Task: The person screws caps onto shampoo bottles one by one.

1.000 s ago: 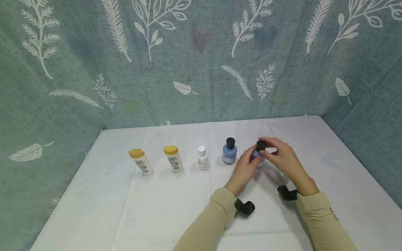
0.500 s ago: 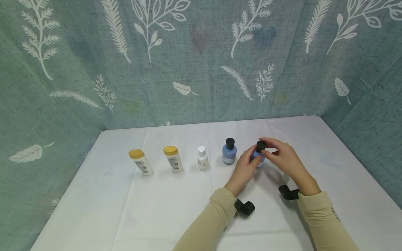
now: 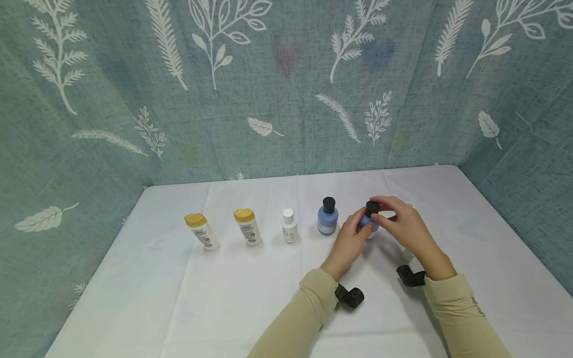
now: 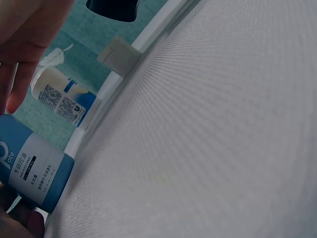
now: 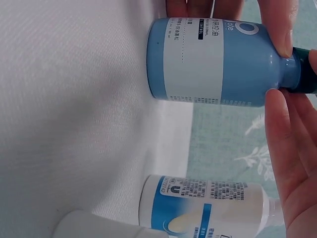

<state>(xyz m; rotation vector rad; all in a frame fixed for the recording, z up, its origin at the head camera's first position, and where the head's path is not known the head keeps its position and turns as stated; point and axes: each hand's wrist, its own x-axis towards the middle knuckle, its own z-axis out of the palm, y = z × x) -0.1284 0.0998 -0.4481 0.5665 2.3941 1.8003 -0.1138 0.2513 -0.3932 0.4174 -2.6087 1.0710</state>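
Observation:
My left hand (image 3: 351,238) grips the body of a small blue bottle (image 5: 198,62) with a white label, standing upright on the table. Thumb and fingers of my right hand (image 3: 405,223) pinch its black cap (image 3: 372,207), which sits on the neck. In the left wrist view the lower part of the blue bottle (image 4: 42,166) shows, its base at the tabletop. A matching blue bottle (image 3: 327,221) with a black cap stands just left of my hands. Beside my right hand is a white bottle (image 5: 203,208) with a blue label, mostly hidden in the head view.
Leftward stand a small white bottle (image 3: 289,229) and two white bottles with yellow caps, one nearer (image 3: 249,232) and one farther left (image 3: 205,235). A white object (image 3: 408,254) shows partly below my right hand. The white-covered table (image 3: 233,303) meets a patterned green curtain (image 3: 286,114).

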